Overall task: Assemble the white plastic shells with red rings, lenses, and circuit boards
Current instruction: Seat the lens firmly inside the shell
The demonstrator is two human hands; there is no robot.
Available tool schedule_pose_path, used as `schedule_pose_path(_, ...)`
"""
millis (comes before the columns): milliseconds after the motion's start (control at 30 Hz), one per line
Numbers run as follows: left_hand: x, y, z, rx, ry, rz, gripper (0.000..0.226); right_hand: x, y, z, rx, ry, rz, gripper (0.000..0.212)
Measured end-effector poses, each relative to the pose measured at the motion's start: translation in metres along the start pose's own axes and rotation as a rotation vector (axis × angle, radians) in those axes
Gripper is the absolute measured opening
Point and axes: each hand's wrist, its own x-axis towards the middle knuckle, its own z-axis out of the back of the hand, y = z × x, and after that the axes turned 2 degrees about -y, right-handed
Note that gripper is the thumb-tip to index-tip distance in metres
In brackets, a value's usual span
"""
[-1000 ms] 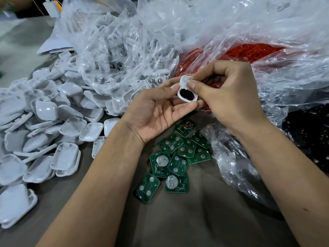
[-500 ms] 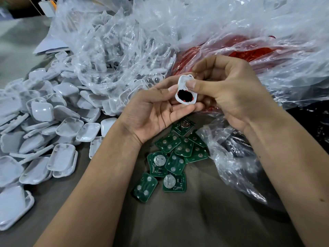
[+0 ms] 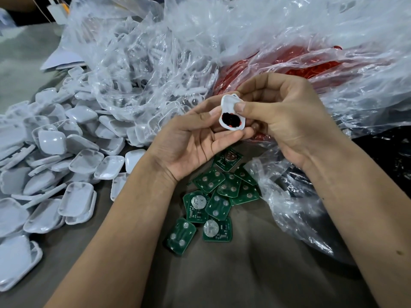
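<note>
Both hands meet above the middle of the bench (image 3: 255, 274), holding one white shell (image 3: 231, 112) between them. The left hand (image 3: 195, 143) lies palm up beneath it, fingers curled round the shell's near and left edges, thumb against its left rim. The right hand (image 3: 287, 121) comes in from the right, its grip pinching the shell: the thumb presses into the open inside face while the curled fingers back it from behind. In the shell's lower half sits a dark round lens (image 3: 231, 120) with bits of red ring showing at its edge.

Just near of the hands, a loose cluster of green circuit boards (image 3: 211, 196) lies flat on the bench, some overlapping. To the left, a big heap of empty white shells (image 3: 57, 161) spreads across the surface, spilling out of a clear plastic bag (image 3: 144, 70) at the far side. Far right of the hands, another clear bag holds a mass of red rings (image 3: 311, 70). At the right edge a bag of dark parts (image 3: 387, 156) is only partly visible.
</note>
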Motion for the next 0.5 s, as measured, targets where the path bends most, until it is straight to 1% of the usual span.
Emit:
schedule_pose_path(300, 0.0023, 0.0018, 0.0028, -0.008, 0.001, 0.003, 0.036, 0.0004, -0.0013, -0.0003, -0.034, -0.022, 0.019, 0.021)
schedule_pose_path(500, 0.0055, 0.0035, 0.0026, -0.037, 0.016, -0.011, 0.029, -0.0017, -0.0021, -0.0051, -0.056, -0.086, 0.113, 0.022)
